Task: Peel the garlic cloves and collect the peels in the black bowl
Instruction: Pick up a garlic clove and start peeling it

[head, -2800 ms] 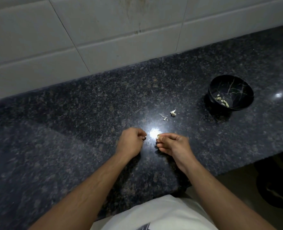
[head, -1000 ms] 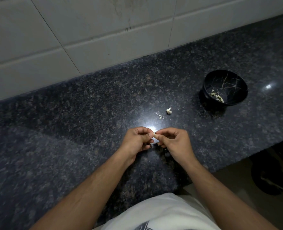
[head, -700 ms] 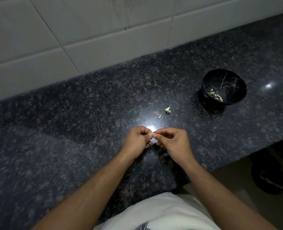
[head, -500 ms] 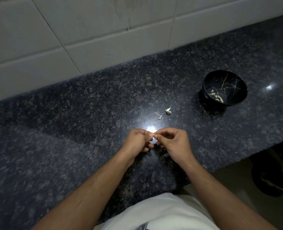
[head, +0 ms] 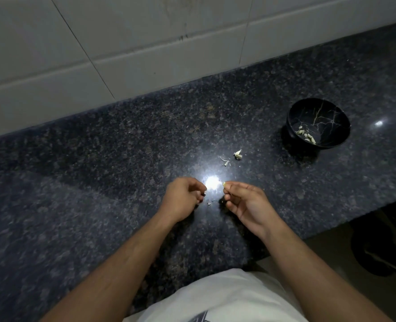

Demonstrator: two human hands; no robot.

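Observation:
My right hand (head: 244, 202) pinches a small pale garlic clove (head: 224, 184) between thumb and forefinger, just above the dark granite counter (head: 99, 170). My left hand (head: 183, 198) hovers a short gap to its left with curled fingers; whether it holds a bit of peel I cannot tell. A small scrap of peel (head: 208, 204) lies on the counter between the hands. The black bowl (head: 318, 125) with gold veining stands at the far right, with several pale pieces (head: 307, 135) inside. Another garlic piece (head: 238, 154) and a thin peel strand (head: 225, 161) lie beyond my hands.
A white tiled wall (head: 146, 43) rises behind the counter. The counter's front edge runs diagonally at lower right, with the floor and a dark sandal (head: 382, 252) below. A bright light glare (head: 212, 182) shines on the counter between my hands.
The hands were joined at the clove half a second ago; now they have pulled apart, the left one drawing away to the left. A small scrap of peel lies between them.

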